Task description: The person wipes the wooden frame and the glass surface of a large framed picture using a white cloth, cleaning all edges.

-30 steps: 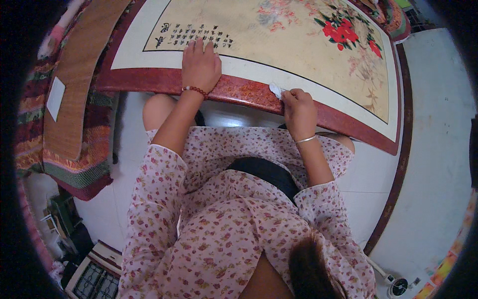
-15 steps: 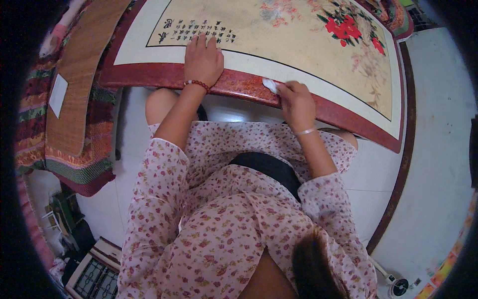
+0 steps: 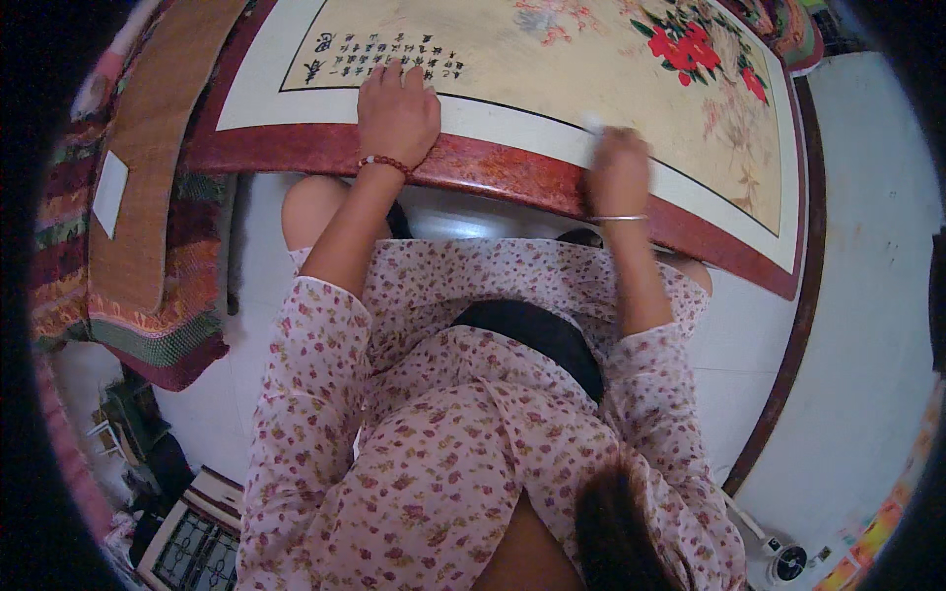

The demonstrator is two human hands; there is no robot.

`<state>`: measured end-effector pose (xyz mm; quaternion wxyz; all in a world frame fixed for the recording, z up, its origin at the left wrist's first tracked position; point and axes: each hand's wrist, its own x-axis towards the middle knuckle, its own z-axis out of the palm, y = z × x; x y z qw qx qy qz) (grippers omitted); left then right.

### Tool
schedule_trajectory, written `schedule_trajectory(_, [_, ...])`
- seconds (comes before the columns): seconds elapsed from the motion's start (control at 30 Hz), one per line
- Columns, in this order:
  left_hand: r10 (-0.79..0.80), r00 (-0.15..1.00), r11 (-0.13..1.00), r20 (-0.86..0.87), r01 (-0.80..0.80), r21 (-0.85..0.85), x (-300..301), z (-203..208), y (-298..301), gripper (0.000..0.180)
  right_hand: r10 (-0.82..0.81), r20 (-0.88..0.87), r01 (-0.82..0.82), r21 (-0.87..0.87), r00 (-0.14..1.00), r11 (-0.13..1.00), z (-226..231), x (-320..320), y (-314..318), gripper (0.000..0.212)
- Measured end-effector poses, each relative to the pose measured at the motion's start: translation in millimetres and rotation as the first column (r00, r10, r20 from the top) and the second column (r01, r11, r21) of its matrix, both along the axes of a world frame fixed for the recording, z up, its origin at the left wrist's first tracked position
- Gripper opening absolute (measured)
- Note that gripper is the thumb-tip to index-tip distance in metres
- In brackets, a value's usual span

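1. A wide table (image 3: 724,242) stands with its decorated top facing up, framed by a glossy, mottled red-brown border (image 3: 493,165).
2. Inside the border, a white band (image 3: 493,120) surrounds a cream panel (image 3: 512,74) edged by a thin black line (image 3: 317,89).
3. Red flowers (image 3: 682,49) with green leaves brighten the panel's right side; black writing (image 3: 379,49) fills its left corner.
4. A small white wad (image 3: 592,123), blurred, shows at the right hand's (image 3: 621,169) fingertips, over the table near the black line; whether it touches is unclear.

A striped seat cover (image 3: 187,340), woven mat (image 3: 143,231) and pale tiled floor (image 3: 734,345) suggest a home
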<state>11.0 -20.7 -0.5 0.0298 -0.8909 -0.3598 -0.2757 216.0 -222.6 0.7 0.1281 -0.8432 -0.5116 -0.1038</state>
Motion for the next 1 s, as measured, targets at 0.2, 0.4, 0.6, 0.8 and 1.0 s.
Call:
schedule_trajectory(0.2, [-0.024, 1.000, 0.997, 0.006, 0.024, -0.080, -2.2, -7.6, 7.5, 0.036, 0.402, -0.066, -0.376, 0.243, 0.913, 0.894, 9.7, -117.3, 29.8, 0.018])
schedule_trajectory(0.4, [-0.027, 0.999, 0.999, 0.023, 0.028, -0.025, -6.0, -10.0, 5.1, 0.036, 0.170, -0.071, -0.157, 0.164, 0.983, 0.974, 2.2, 5.8, -58.0, 0.034])
schedule_trajectory(0.6, [-0.023, 1.000, 0.999, 0.018, 0.023, -0.023, 1.3, -5.5, -1.1, 0.035, -0.430, 0.008, 0.428, 0.098, 0.903, 0.899, -11.5, 145.0, -154.9, 0.026])
schedule_trajectory(0.8, [0.007, 1.000, 1.000, -0.022, -0.007, -0.008, -0.1, -3.9, -0.5, 0.034, -0.080, -0.161, 0.129, 0.326, 0.984, 0.937, -26.5, 82.3, -37.8, 0.027])
schedule_trajectory(1.0, [-0.016, 1.000, 0.999, -0.016, 0.016, -0.039, -2.3, -7.0, 5.0, 0.035, 0.397, -0.230, -0.305, 0.352, 0.888, 0.885, 0.4, -89.6, 48.3, 0.021])
